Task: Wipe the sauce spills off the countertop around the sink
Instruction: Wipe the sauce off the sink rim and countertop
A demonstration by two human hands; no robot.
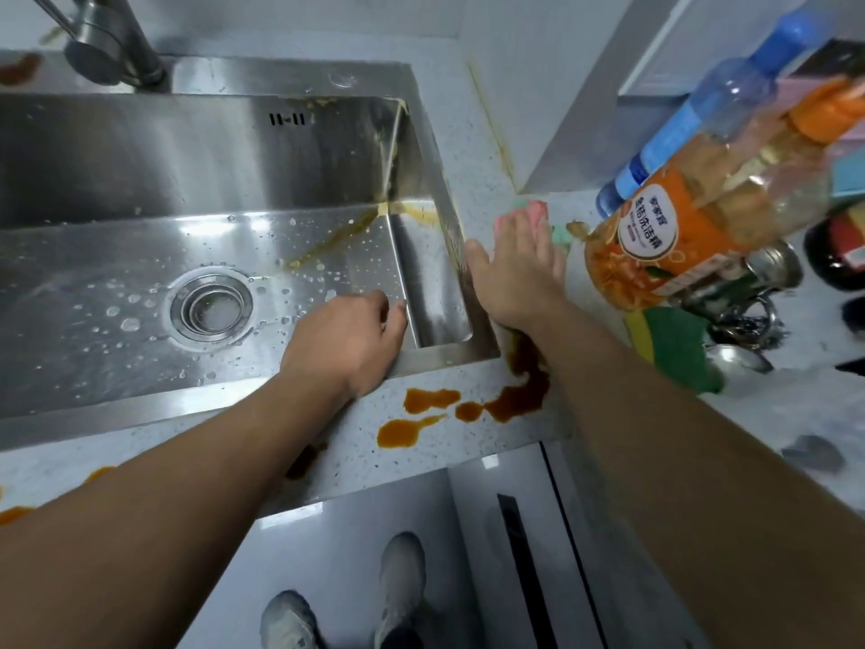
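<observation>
Head view, looking down on a steel sink (449, 354) set in a pale speckled surface (472, 147). Right grip (519, 269): fingers straight and spread, palm down, pressing a pink and green cloth (531, 209) flat on the surface just right of the sink's rim; only the cloth's far edge shows past the fingertips. Left grip (348, 337): heel resting on the sink's near rim at its right corner, fingers loosely curled and hanging into the basin, holding nothing. Sauce spills (515, 395): dark brown puddles lie on the near strip of surface, directly behind the right grip's wrist and between the two forearms; the largest touches the sink's near right corner. Smaller orange patches (412, 430) lie just behind the left grip. A thin yellowish streak (491, 119) runs along the wall joint beyond the right grip. Sauce residue also marks the basin's far right corner (341, 231), ahead of the left grip. An orange detergent bottle (655, 245) stands just right of the right grip, with a blue bottle (702, 114) beyond it and a green sponge (674, 348) nearer. Water droplets surround the drain (210, 306).
</observation>
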